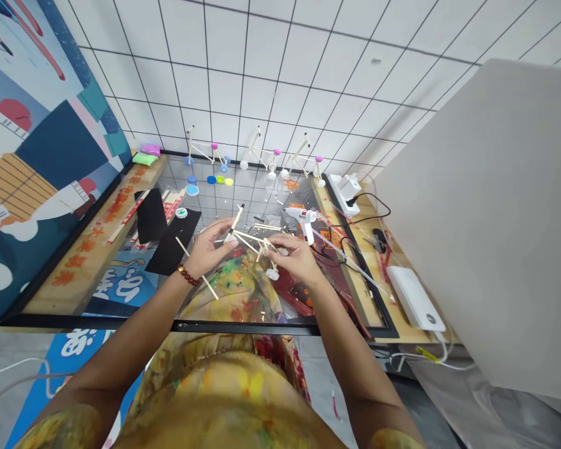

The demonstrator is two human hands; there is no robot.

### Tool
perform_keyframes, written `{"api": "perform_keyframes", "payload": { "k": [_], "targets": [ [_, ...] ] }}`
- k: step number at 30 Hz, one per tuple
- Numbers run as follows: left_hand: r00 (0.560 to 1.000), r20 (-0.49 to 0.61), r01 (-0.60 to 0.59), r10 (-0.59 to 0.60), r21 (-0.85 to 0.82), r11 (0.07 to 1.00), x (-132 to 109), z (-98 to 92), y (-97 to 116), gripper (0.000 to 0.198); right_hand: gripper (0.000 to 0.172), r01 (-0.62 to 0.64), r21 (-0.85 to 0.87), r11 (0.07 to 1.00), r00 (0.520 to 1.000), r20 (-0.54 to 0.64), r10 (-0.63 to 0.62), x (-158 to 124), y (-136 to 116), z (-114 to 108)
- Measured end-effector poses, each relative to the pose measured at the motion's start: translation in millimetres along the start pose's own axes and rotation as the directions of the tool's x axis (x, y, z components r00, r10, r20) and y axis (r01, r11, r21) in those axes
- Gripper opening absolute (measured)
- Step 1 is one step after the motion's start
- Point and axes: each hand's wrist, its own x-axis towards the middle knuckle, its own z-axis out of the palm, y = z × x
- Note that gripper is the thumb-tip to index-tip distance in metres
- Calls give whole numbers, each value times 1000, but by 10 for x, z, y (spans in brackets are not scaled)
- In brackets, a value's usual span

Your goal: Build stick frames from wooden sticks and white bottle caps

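Between my two hands is a small bicycle model (245,242) built from thin wooden sticks, raised a little over the glass tabletop. My left hand (210,246) pinches its front end, near an upright stick with a dark tip. At the other end, the fingers of my right hand (293,254) close on the rear frame. A white round cap (272,274) hangs below that end like a wheel. One loose stick (182,247) lies under my left wrist. Just beyond my right hand, a white hot glue gun (303,221) rests on the table.
Several finished stick bicycles (262,156) with coloured caps stand along the back edge. Black sheets (174,243) and paper-wrapped chopsticks (172,204) lie to the left. A power strip (345,196), cables and a white power bank (415,298) occupy the right side. Scraps dot the glass.
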Motion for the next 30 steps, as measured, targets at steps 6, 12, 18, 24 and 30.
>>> {"api": "perform_keyframes", "payload": {
  "k": [6, 12, 18, 24, 30],
  "targets": [
    [997, 5, 78, -77, -26, 997, -37, 16, -65, 70, 22, -65, -23, 998, 993, -103, 62, -61, -41, 106],
    [998, 62, -8, 5, 50, 999, -47, 18, -51, 77, 22, -21, -65, 998, 994, -106, 14, -55, -27, 153],
    [994, 85, -80, 73, 91, 993, 20, 97, 44, 38, 22, 38, -117, 992, 997, -61, -45, -19, -33, 158],
    [968, 189, -191, 164, 137, 972, 29, 209, 77, 49, 20, 105, -160, 981, 993, -41, -113, 10, -35, 178],
    [999, -33, -33, 34, 2, 999, 125, 331, 43, 23, 21, 155, -210, 965, 985, -39, -166, -10, -30, 111]
  ]
}}
